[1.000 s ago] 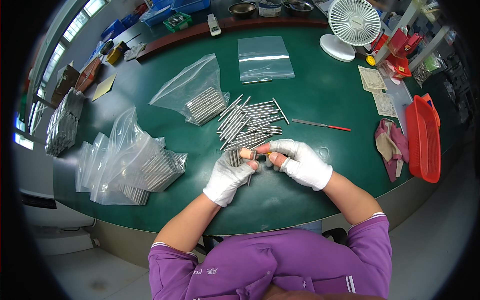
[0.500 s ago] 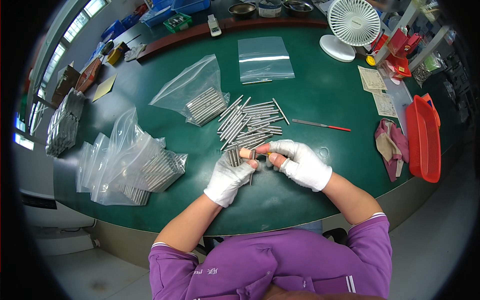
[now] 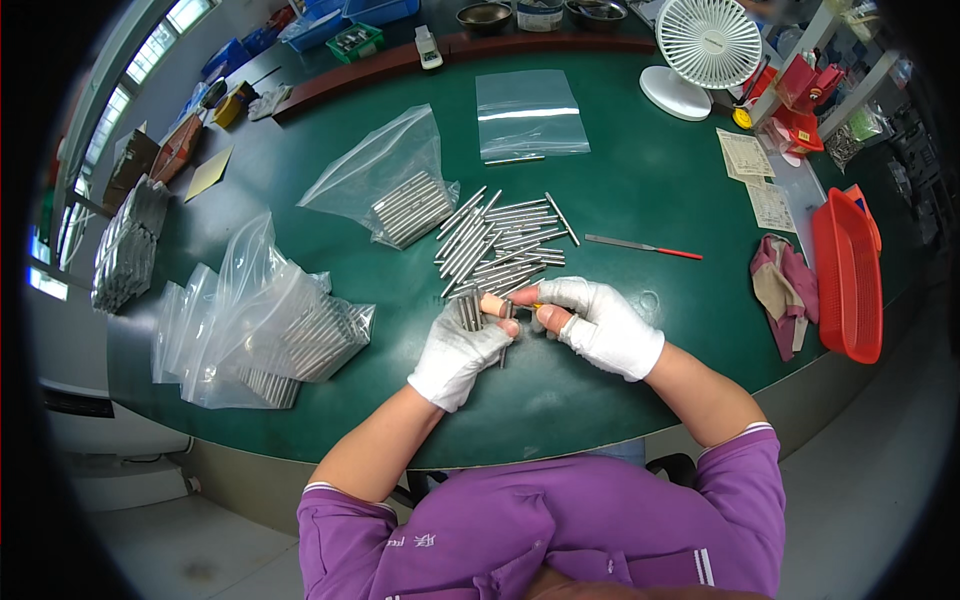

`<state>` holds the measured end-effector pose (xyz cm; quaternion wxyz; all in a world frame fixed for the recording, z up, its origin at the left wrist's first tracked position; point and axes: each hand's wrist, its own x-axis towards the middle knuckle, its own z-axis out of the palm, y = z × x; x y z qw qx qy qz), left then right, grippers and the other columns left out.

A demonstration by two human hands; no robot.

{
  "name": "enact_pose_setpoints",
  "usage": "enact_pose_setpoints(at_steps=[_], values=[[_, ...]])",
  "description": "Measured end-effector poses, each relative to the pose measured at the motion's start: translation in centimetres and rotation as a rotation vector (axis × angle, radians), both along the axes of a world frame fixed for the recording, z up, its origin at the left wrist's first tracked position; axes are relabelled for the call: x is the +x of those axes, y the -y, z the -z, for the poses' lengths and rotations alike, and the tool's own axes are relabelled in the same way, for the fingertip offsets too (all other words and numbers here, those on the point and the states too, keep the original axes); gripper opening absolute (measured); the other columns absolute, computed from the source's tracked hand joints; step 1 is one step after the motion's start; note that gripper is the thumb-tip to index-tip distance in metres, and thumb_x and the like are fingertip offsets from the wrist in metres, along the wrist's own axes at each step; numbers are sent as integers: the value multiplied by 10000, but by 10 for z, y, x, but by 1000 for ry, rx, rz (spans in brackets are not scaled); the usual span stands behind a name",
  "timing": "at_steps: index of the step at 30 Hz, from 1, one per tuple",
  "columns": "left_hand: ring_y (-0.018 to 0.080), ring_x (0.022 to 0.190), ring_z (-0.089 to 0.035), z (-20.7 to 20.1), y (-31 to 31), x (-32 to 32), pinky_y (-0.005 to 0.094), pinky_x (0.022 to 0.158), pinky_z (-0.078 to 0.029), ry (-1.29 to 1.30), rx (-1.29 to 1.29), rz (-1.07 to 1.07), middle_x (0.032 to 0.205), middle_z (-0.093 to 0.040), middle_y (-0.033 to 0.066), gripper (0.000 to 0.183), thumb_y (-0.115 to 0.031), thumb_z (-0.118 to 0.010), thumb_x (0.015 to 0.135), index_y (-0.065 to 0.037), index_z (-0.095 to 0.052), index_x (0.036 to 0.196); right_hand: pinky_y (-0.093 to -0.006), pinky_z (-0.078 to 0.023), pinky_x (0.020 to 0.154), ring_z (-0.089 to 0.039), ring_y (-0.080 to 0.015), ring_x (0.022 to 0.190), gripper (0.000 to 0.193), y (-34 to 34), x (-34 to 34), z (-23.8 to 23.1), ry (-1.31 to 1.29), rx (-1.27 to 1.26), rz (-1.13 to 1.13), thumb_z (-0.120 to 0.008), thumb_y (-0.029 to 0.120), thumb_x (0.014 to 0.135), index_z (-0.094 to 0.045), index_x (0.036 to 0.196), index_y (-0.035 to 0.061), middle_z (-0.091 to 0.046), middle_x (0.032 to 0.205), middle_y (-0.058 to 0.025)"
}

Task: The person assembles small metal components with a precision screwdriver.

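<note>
My left hand [image 3: 455, 355], in a white glove with bare fingertips, is closed around several metal rods [image 3: 469, 312]; one rod stands apart between thumb and forefinger. My right hand [image 3: 610, 330], gloved the same way, is closed in a pinch at that rod's upper end. A bit of yellow [image 3: 538, 309] shows between its thumb and fingers, perhaps the handle of a small tool; its tip is hidden. Just beyond both hands lies a loose pile of metal rods [image 3: 515, 240]. To the pile's right rests a flat file [image 3: 640, 247] with a red handle.
Clear bags [image 3: 325, 340] of rods lie at left, another rod-filled bag [image 3: 412, 205] behind them. A flat plastic bag [image 3: 530, 115] lies at the back with one rod by its edge. At right are a white fan [image 3: 705, 50], papers [image 3: 755, 175], a cloth [image 3: 785, 290] and a red basket [image 3: 845, 280].
Both hands stay almost in place, still holding the rods and the yellow thing. The pile and the bags look unchanged.
</note>
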<state>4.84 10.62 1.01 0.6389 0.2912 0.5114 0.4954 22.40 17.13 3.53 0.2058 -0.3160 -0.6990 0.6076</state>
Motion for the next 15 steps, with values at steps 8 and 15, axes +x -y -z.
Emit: enact_pose_setpoints(at_steps=[8,15], values=[[39,534,-428,2,-1,-1,176,474,-348,-3,1,80,714,-545,-9,152,-127,-636,775,-51,-558,881,-253,-399,833,-512,-117,925,262,-2,1,3,-33,30,-20,-482,112,862,-546,1107,43,-565,1016,-48],[35,570,-439,-7,0,1,172,519,-361,86,-39,111,760,-582,6,188,-180,-617,800,-47,-555,918,-263,-396,856,-516,-128,955,261,-3,1,5,-43,12,-14,-480,107,862,-544,1105,37,-569,1034,-58]])
